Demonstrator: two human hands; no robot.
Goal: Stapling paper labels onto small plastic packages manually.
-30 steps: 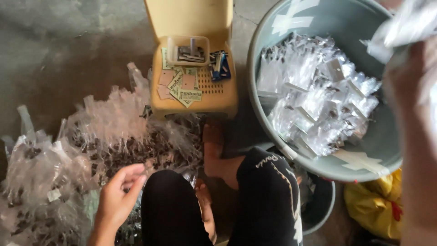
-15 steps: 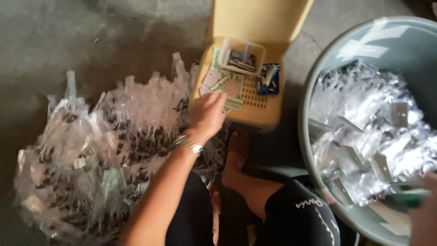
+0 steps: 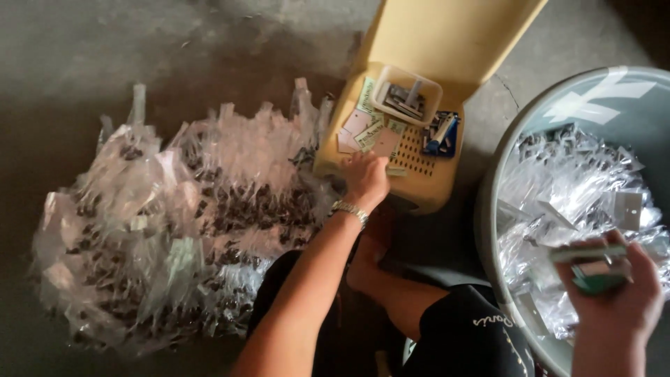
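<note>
Yellow plastic forms the small stool near the top middle of the head view, its perforated seat carrying a scatter of small paper cards, pale pink and green-and-white rectangles lying flat at mixed angles; the left hand lies over the seat's near edge with its fingers curled down onto the cards closest to it, though whether anything is pinched between them cannot be told. A metal bracelet circles that wrist. Behind the cards a clear rectangular tub holds dark grey pieces, and just right of it lies a blue-and-black packet, long axis running towards the top right. The right hand, at the lower right over the rim of a big grey basin, is closed around a thin stack of green-edged cards; the stack's long axis runs left to right, nearly level, its left end sticking out past the fingers. Inside the basin sit many small clear packets with silvery shine. On the floor to the left spreads a wide heap of clear plastic bags holding small dark parts, touching the stool's left side
</note>
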